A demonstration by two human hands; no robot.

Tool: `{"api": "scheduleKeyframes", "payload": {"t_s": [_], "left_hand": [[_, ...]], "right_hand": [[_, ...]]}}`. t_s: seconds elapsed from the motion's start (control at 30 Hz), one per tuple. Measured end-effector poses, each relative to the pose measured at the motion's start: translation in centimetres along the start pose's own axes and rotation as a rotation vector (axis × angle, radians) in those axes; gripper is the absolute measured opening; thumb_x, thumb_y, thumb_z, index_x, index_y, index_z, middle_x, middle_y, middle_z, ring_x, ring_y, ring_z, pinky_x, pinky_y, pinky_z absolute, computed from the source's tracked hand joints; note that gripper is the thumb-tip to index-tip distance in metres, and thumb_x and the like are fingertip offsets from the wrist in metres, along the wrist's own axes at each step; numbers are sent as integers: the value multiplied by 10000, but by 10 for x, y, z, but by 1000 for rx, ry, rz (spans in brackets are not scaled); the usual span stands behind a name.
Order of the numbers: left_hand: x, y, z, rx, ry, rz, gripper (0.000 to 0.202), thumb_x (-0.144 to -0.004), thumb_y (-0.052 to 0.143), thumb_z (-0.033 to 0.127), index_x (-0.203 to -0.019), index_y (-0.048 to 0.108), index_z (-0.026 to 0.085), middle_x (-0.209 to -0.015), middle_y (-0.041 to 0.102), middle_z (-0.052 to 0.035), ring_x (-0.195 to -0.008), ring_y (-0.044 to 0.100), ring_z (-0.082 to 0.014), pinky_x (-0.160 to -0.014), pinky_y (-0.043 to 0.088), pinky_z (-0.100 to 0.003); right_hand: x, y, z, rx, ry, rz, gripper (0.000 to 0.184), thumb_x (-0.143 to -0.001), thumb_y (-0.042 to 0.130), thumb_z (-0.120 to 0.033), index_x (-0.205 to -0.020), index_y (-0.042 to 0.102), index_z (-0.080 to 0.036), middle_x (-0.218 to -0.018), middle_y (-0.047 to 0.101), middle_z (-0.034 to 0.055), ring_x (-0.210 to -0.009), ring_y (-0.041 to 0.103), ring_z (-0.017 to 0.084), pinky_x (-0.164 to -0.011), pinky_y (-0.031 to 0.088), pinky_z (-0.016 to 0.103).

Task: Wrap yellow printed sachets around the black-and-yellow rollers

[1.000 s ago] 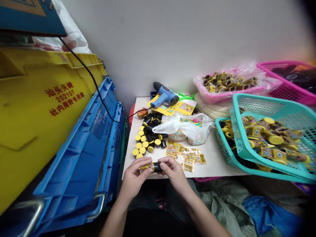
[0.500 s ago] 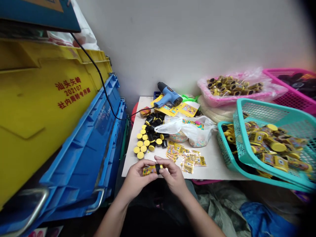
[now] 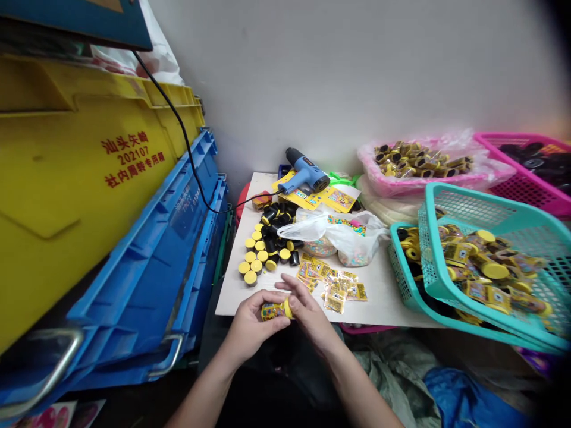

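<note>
A small black canister with a yellow cap and a yellow printed sleeve lies sideways between my hands, over the table's front edge. My left hand is closed around its sleeved body. At the capped end, the thumb of my right hand presses on the cap, with the index finger raised. Just beyond my hands stand several black canisters with yellow caps, some upright and some tipped over. Flat yellow printed sleeves lie loosely piled beyond my right hand.
A blue heat gun rests on yellow cards, its black cord running left. White plastic bags hold colourful beads. Teal baskets at right hold sleeved canisters; a pink basket sits behind. Blue crates and a yellow crate line the left.
The black band between the sleeve and the cap has disappeared; the printed sleeve now reaches the yellow cap. My right hand's fingers have lifted and spread a little. The view has shifted slightly.
</note>
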State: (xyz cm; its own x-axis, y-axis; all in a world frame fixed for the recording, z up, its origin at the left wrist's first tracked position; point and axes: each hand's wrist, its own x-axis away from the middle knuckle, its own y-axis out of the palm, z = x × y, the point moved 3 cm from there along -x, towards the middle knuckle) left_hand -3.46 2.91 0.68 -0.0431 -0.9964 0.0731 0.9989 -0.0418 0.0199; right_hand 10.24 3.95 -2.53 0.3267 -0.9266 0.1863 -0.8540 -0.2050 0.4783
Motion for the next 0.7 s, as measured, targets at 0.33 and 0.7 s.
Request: {"api": "scheduleKeyframes", "payload": {"t_s": [0.33,0.7], "left_hand": [[-1,24,-4,-97,-48,-63,287,-603,751,176,-881,685,183,-906,711,-58,-883,650,-229,-830,501,-327],[1,42,-6,-326,222,-242,559,-695,714,255,-1233,565,274,-1113,544,-75,-888,567,-183,-767,493,-285]], "right_hand": [[9,-11,-6,-79,96,52,390,-723,698,-466,-1016,579,-237,-855,579,7,-763,584,157,-692,454,272],[82,-61,-109,957,-663,588,414,-764,670,-330,-1160,560,-277,-1137,587,87,-1025,553,295,-896,421,472]]}}
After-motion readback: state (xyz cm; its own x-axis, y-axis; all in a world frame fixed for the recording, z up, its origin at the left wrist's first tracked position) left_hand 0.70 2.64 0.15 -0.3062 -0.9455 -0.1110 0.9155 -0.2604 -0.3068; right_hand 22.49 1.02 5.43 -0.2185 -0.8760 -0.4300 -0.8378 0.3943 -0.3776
